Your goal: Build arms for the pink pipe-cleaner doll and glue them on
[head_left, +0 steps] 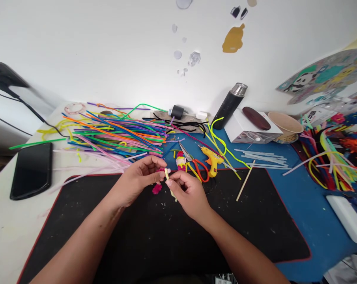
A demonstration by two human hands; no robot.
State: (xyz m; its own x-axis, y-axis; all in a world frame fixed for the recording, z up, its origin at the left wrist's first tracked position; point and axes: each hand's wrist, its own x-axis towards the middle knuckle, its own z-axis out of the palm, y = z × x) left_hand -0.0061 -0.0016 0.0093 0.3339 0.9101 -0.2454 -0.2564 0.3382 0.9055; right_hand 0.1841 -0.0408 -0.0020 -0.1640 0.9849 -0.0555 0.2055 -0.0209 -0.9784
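Over the black mat [166, 236] at the bottom of the frame, my 2 hands are meeting near the centre: my left hand [142, 177] is pinching the upper part of a pale yellow strip [167, 174], and my right hand [191, 193] is gripping it lower down. A magenta fuzzy piece [157, 189] is showing just below my left fingers. Beyond, red-handled scissors [191, 159] are lying beside a yellow glue gun [213, 159], coloured stems [116, 134] are spreading across the left, and a black flask [228, 106] is standing right of centre
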